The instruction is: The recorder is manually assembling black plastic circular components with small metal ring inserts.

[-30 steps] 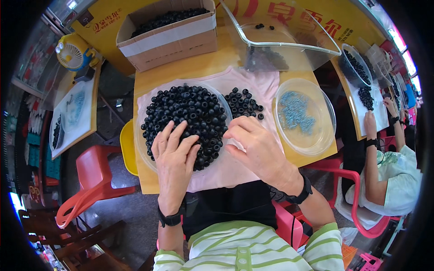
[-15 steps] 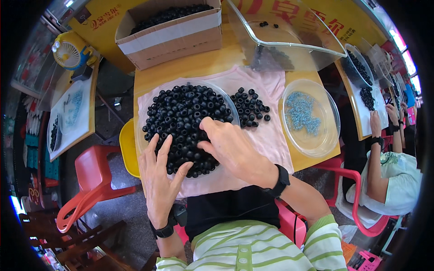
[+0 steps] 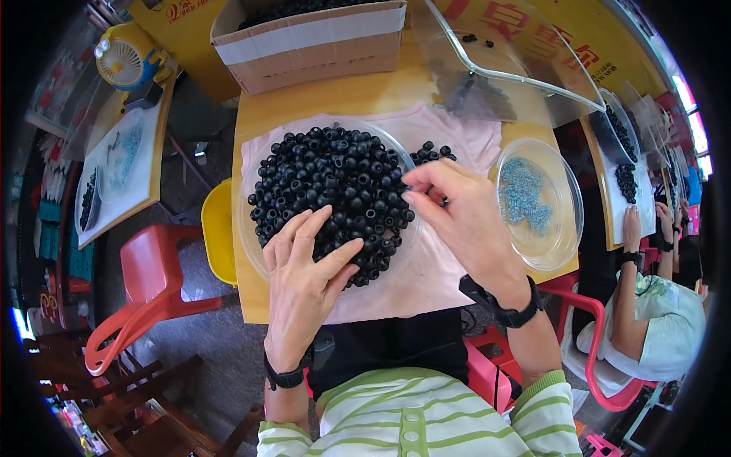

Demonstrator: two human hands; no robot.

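A heap of black round beads (image 3: 331,179) with holes fills a round clear tray (image 3: 250,236) on a pink cloth (image 3: 365,305). My left hand (image 3: 304,278) lies over the near edge of the heap, fingers stretched out and touching beads. By the tray's right rim is my right hand (image 3: 472,228), thumb and forefinger brought close together; whatever is between them is too small to make out. Behind it, a loose pile of black beads (image 3: 432,154) on the cloth is partly hidden. Small pale-blue beads (image 3: 525,194) lie in a clear round dish (image 3: 567,236) at the right.
At the back of the wooden table (image 3: 266,107) stand a cardboard box (image 3: 320,65) of black beads and a clear plastic bin (image 3: 518,76). Left are a yellow tub (image 3: 218,236) and a red chair (image 3: 152,266). A person (image 3: 655,320) sits at another table on the right.
My right hand has moved from the bead heap rightward to the tray's rim. My left hand has shifted slightly right on the heap. The whole view has shifted a little.
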